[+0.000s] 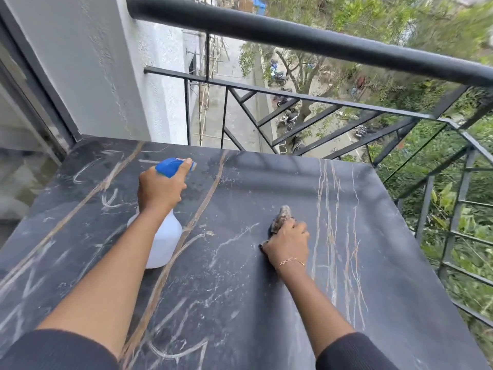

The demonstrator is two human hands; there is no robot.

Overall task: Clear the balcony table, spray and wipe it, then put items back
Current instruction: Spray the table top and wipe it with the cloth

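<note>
A dark marble-patterned table top (373, 263) with pale and brown veins fills the lower view. My left hand (160, 189) grips the blue trigger head of a white spray bottle (166, 241), held above the table's left middle with its nozzle pointing away from me. Fine droplets speckle the surface ahead of the nozzle. My right hand (289, 243) holds a bunched grey-brown cloth (281, 217) and presses it on the table at centre right.
A black metal railing (306, 38) with slanted bars runs along the table's far and right sides, with a street and trees far below. A white wall (88, 62) and a dark door frame stand at the left.
</note>
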